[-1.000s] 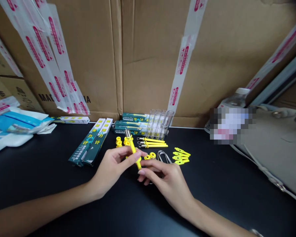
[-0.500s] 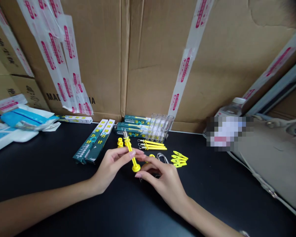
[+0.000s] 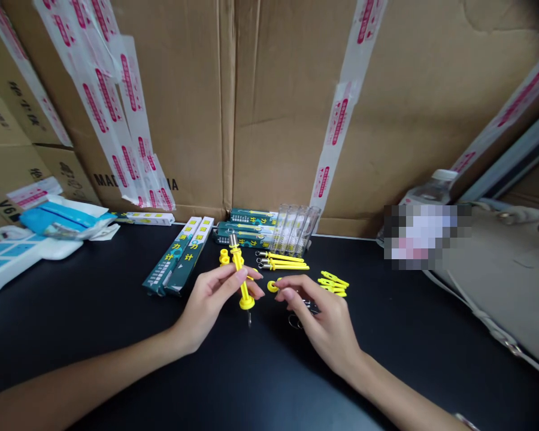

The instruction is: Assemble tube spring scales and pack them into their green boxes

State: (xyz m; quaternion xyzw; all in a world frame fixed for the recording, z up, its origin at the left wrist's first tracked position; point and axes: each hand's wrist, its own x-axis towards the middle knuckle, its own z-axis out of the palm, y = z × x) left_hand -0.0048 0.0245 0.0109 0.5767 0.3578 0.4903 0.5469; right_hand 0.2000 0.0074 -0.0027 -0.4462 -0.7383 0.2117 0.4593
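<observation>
My left hand pinches a yellow spring-scale rod between thumb and fingers. The rod leans slightly, a metal fitting at its upper end, a yellow disc and a thin metal hook at its lower end. My right hand hovers to the right, thumb and index finger a little apart with nothing visible between them. Its index fingertip is close to a small yellow ring cap; whether they touch is unclear. Metal hooks lie partly hidden beneath that hand. Behind the rod stand small yellow caps.
Several yellow rods with metal ends and flat yellow pieces lie on the black table. Clear tubes rest by green boxes. A bottle and bag are right, a power strip left.
My right hand has drawn away rightward from the lower end of the rod, exposing the hook there. My left hand still holds the rod. The view has shifted slightly.
</observation>
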